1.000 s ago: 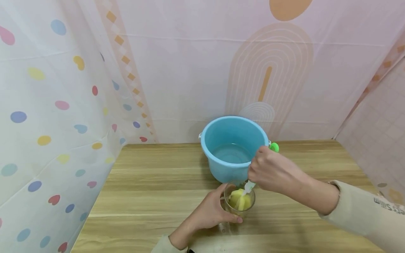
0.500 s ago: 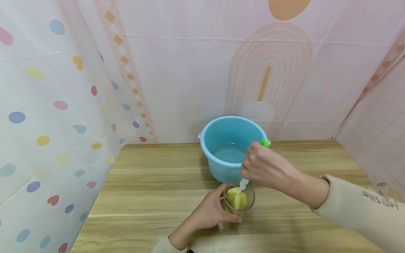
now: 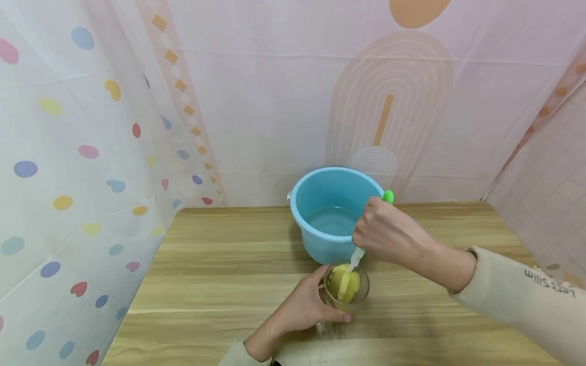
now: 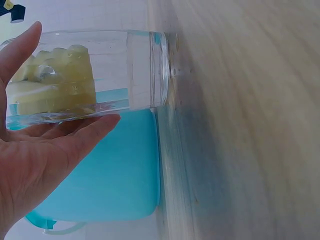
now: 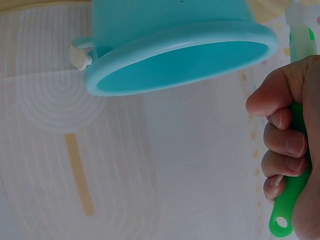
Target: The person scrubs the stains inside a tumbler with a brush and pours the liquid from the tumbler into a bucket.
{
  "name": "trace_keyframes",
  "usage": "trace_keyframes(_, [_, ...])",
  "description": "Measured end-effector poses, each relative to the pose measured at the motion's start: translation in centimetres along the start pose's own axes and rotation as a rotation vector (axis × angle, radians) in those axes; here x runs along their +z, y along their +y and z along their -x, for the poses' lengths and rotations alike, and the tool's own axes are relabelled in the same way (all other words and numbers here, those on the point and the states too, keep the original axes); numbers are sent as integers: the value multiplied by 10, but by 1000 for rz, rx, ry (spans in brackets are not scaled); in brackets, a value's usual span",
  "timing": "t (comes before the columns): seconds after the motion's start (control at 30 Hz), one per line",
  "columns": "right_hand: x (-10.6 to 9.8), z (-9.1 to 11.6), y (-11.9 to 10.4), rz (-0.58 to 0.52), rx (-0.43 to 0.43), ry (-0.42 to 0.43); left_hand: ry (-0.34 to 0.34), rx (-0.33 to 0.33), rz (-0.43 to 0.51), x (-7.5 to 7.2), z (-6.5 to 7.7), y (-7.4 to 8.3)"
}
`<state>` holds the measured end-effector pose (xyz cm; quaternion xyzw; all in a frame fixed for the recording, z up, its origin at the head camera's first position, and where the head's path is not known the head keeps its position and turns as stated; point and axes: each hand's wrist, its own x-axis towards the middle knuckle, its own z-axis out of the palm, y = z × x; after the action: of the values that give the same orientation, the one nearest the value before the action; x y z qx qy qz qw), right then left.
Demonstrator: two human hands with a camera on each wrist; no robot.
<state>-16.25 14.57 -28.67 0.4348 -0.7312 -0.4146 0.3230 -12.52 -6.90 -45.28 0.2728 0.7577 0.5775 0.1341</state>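
Around a clear drinking glass [image 3: 361, 295], upright on the table, my left hand [image 3: 304, 304] curls its thumb and fingers from the left side. Inside the glass sits the yellow sponge head [image 4: 55, 80] of a cup brush, in the upper part near the mouth in the left wrist view. My right hand [image 3: 389, 231] grips the brush's green handle [image 5: 292, 195] in a fist above the glass. The handle slants, its green end [image 3: 388, 196] poking out past the fist and its whitish neck [image 3: 357, 256] running down into the glass.
A light blue bucket [image 3: 316, 249] with some water in it stands just behind the glass, partly covered by the right hand. The wooden table [image 3: 220, 284] meets a patterned curtain [image 3: 265, 127] at the back and a dotted curtain [image 3: 91, 203] on the left.
My right hand has moved up and slightly left with the brush. The sponge head has shifted and turned inside the glass. My left hand and the glass stay in place.
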Motion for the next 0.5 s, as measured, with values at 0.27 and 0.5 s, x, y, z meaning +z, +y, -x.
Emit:
trace_keyframes(0.27, [3,8,2,-53,19,-32,4,-4,-13,0,0,1])
trace_keyframes(0.5, [-3,20,2,-83,13,-11,14,10,-39,0,1,1])
